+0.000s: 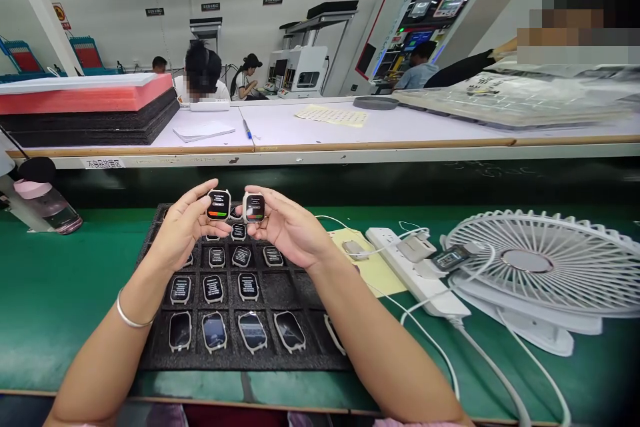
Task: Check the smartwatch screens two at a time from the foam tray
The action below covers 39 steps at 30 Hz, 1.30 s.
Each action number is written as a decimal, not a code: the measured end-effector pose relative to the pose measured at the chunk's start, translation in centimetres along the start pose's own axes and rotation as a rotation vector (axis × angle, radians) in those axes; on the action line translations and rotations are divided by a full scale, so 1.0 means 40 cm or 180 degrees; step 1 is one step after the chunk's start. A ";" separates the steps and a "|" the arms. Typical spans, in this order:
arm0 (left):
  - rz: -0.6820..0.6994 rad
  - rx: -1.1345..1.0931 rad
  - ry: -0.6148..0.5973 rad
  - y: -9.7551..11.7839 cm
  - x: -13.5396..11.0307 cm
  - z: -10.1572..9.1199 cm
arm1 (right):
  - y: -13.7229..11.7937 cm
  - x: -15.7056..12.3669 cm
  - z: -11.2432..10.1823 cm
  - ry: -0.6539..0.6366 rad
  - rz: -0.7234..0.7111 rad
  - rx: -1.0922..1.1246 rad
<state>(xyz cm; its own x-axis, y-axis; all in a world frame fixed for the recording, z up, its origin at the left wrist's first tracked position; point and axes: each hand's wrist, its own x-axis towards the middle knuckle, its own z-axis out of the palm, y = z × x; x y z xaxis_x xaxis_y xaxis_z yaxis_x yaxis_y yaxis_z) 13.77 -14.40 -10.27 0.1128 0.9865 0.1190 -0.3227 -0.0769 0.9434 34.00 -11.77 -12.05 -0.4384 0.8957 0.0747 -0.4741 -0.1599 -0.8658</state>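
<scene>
Between the fingers of my left hand (181,223) is a smartwatch without a strap (219,204), its lit screen turned to me with text and a red and green strip. My right hand (290,223) grips a second smartwatch (254,207), close beside the first and showing a similar screen. Both are held above the far part of a black foam tray (273,290). Rows of more watches lie in its compartments, several with lit white text. Along the front row the screens are dark, such as this watch (180,331). My right forearm hides part of the tray's right side.
Right of the tray are a white power strip (425,273) with plugs and cables, and a white fan (545,260). A bottle with a pink lid (47,207) stands at left. A shelf (280,127) crosses behind, bearing foam sheets (85,110). Other people sit or stand beyond.
</scene>
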 end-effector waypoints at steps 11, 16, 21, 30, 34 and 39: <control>0.0264 0.0324 -0.0064 -0.002 -0.011 0.012 | 0.003 -0.011 0.014 -0.0219 -0.0210 -0.0145; 0.0400 0.0519 -0.0102 -0.003 -0.018 0.014 | 0.004 -0.017 0.016 -0.0268 -0.0380 -0.0328; 0.0605 0.0610 -0.0193 -0.009 -0.018 0.016 | 0.005 -0.018 0.017 -0.0320 -0.0479 -0.0380; 0.0677 0.0749 -0.0159 -0.016 -0.018 0.017 | 0.005 -0.020 0.018 -0.0332 -0.0519 -0.0462; 0.0700 0.0772 -0.0166 -0.015 -0.019 0.017 | 0.005 -0.020 0.017 -0.0322 -0.0544 -0.0442; 0.0715 0.0747 -0.0204 -0.013 -0.020 0.018 | 0.005 -0.018 0.015 -0.0311 -0.0575 -0.0425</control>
<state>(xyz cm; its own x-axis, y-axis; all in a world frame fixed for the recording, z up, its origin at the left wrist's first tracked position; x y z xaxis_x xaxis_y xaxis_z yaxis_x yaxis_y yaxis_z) 14.50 -15.26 -10.63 0.1246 0.9305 0.3444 -0.1218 -0.3302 0.9360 33.76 -12.70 -11.97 -0.4305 0.8594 0.2759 -0.4491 0.0613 -0.8914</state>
